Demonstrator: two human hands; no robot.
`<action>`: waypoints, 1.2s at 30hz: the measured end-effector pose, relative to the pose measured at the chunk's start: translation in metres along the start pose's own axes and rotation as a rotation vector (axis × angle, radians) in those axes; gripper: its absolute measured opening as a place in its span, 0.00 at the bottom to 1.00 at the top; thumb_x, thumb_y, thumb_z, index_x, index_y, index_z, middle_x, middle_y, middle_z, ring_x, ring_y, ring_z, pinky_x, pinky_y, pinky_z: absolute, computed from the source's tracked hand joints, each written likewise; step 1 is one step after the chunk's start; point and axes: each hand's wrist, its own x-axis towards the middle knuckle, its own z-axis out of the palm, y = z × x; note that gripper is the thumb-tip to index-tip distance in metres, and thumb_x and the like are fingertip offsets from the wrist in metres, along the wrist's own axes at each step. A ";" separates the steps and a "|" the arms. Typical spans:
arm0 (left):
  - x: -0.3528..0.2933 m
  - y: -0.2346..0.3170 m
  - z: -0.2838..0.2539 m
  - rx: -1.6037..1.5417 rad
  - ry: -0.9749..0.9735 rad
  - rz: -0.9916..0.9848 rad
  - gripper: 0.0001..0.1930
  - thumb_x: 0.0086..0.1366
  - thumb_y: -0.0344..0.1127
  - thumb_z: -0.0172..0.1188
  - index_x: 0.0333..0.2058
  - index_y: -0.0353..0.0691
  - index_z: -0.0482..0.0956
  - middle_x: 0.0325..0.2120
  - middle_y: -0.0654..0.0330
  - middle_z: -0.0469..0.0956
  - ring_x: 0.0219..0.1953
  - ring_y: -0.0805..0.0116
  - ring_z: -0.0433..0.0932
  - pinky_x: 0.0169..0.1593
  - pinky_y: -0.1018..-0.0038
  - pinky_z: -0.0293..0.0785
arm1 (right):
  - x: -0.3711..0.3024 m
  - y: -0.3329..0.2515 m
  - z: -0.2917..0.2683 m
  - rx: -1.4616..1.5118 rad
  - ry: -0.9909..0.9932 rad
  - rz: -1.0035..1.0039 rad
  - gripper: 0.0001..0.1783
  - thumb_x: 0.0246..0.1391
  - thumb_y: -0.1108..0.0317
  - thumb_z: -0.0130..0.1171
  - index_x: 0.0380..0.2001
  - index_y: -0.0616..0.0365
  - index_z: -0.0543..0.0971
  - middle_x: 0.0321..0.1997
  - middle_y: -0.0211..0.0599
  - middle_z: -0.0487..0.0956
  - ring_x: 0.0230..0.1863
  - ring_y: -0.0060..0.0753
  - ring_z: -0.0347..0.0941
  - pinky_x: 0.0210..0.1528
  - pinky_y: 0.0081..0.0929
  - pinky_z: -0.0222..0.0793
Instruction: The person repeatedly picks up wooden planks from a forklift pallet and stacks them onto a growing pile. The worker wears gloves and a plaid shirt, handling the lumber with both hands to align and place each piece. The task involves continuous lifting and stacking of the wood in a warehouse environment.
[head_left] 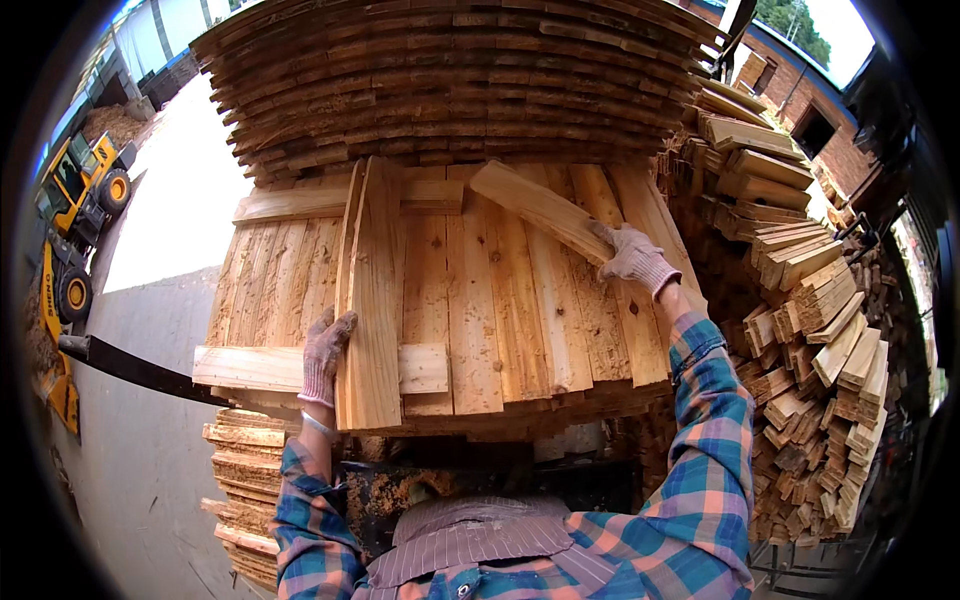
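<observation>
Landmark: the flat layer of planks [480, 310] on top of the stack.

Left hand [325, 355] (gloved) grips the near-left edge of an upright board [372, 290], fingers curled round it; the board stands on edge over the layer's left part.

Right hand [632, 255] (gloved too) is closed on the near end of a short plank [540, 208], which lies tilted across the layer's far-right part.

Beyond the layer rises a taller plank pile [450, 80]. Left of it stands a yellow loader [75, 200]; right of it, stacked offcuts [810, 300].
</observation>
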 end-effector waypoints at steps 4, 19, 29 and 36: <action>0.012 -0.021 -0.032 -0.004 0.043 -0.038 0.30 0.62 0.35 0.63 0.57 0.23 0.64 0.40 0.56 0.77 0.38 0.73 0.76 0.43 0.79 0.75 | 0.066 0.020 -0.005 -0.298 -0.115 -0.039 0.52 0.39 0.69 0.66 0.67 0.24 0.55 0.61 0.48 0.68 0.60 0.53 0.67 0.57 0.39 0.68; 0.018 -0.042 -0.061 0.617 0.009 0.264 0.18 0.69 0.35 0.50 0.54 0.35 0.70 0.57 0.48 0.67 0.55 0.55 0.70 0.58 0.69 0.69 | 0.096 -0.122 0.018 0.290 -0.042 -0.149 0.28 0.59 0.54 0.50 0.62 0.48 0.64 0.44 0.50 0.79 0.40 0.46 0.79 0.34 0.46 0.76; 0.037 -0.059 -0.061 0.641 -0.068 0.475 0.21 0.65 0.39 0.59 0.52 0.33 0.73 0.50 0.51 0.74 0.52 0.65 0.72 0.55 0.74 0.68 | 0.053 -0.301 0.059 0.828 -0.131 -0.153 0.67 0.30 0.48 0.72 0.69 0.64 0.46 0.63 0.65 0.64 0.63 0.57 0.64 0.62 0.43 0.63; 0.023 -0.024 -0.032 0.254 -0.044 0.033 0.30 0.61 0.42 0.63 0.54 0.22 0.67 0.39 0.57 0.77 0.41 0.71 0.75 0.47 0.78 0.70 | -0.012 -0.084 -0.013 -0.180 -0.007 -0.086 0.57 0.36 0.72 0.66 0.70 0.40 0.50 0.59 0.54 0.67 0.52 0.50 0.72 0.48 0.43 0.74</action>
